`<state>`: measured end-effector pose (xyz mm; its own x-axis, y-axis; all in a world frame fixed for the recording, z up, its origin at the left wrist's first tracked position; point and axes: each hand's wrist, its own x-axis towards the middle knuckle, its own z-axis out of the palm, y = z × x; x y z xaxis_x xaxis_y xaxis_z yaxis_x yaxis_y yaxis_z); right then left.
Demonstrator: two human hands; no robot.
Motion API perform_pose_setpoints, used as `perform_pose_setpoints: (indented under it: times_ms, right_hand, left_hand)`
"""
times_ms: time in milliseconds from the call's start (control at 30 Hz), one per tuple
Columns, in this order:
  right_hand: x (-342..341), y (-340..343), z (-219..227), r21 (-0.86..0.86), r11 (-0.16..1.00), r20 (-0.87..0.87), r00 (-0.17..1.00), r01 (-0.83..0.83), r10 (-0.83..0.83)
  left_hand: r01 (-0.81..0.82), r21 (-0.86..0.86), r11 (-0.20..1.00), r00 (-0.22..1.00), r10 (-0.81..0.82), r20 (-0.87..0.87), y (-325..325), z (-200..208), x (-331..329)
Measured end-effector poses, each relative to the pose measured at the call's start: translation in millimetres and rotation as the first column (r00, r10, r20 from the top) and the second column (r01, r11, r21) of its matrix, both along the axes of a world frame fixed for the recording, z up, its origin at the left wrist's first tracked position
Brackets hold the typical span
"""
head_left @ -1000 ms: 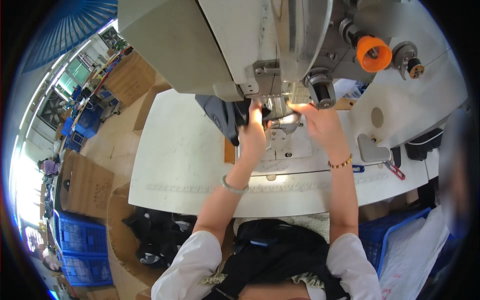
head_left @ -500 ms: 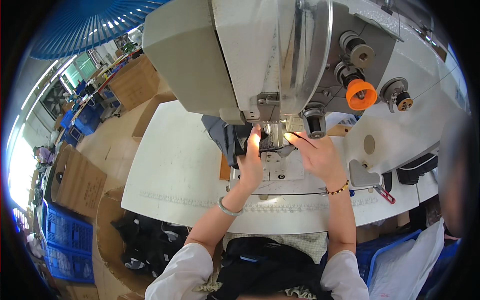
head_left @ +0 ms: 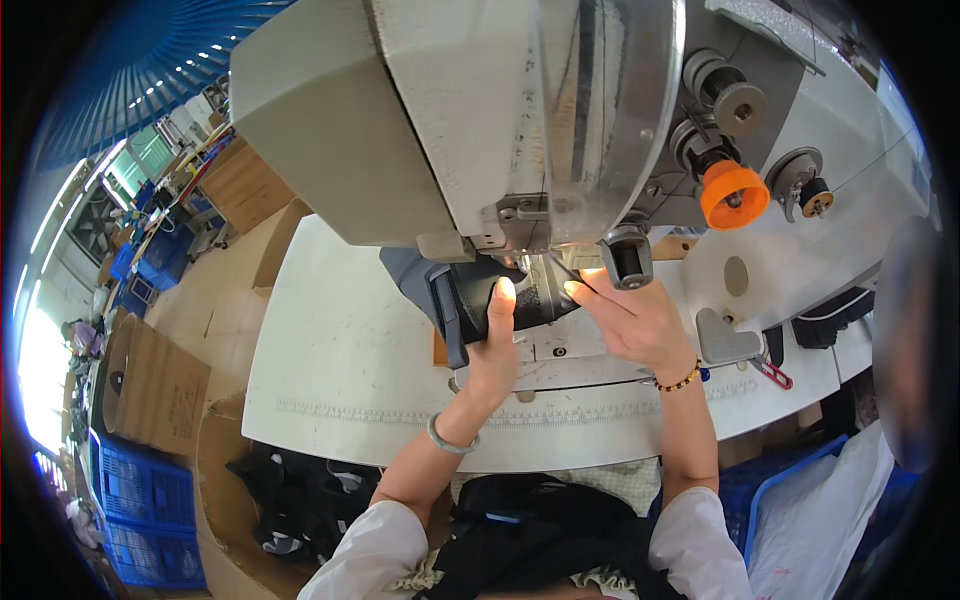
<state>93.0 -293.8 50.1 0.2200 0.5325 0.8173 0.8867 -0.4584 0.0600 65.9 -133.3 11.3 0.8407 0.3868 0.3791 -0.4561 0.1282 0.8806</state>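
the left hand (head_left: 493, 345) is clamped on a dark fabric piece (head_left: 470, 295), thumb pressed up against its face, holding it just under the head of the big grey sewing machine (head_left: 450, 120). the right hand (head_left: 635, 322) sits just beside it, fingers (head_left: 580, 290) pinching the same piece at its right edge, close to the needle area. the fabric rests on the machine bed above the white bench (head_left: 340, 370). an orange knob (head_left: 733, 194) sticks out on the machine's right side. below the bench edge a cardboard box (head_left: 215, 470) holds more dark pieces, with blue crates (head_left: 140, 500) left of it.
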Motion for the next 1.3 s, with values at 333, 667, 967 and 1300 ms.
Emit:
perform_pose_setpoints:
  times_ms: [333,667,967,1300]
  right_hand:
    - [-4.6,7.0,-6.5,0.044,0.987,-0.133,0.980,0.152,-0.145]
    - [4.0,5.1,-11.9,0.148,0.988,-0.076,0.997,0.043,-0.032]
    - [10.4,-1.1,-13.2,0.124,0.992,-0.066,0.998,-0.010,0.018]
    - [12.1,-3.2,-12.5,0.106,0.994,-0.034,0.999,-0.020,0.024]
  left_hand:
    - [0.083,-0.036,0.996,0.994,-0.085,-0.075,6.5,-6.5,4.0]
    - [0.024,0.162,0.986,1.000,-0.022,-0.015,8.1,-6.2,2.8]
    - [-0.092,0.294,0.951,0.996,0.093,0.011,0.5,-6.4,-3.8]
    - [-0.051,0.319,0.946,0.997,0.067,-0.038,1.9,-5.7,-5.1]
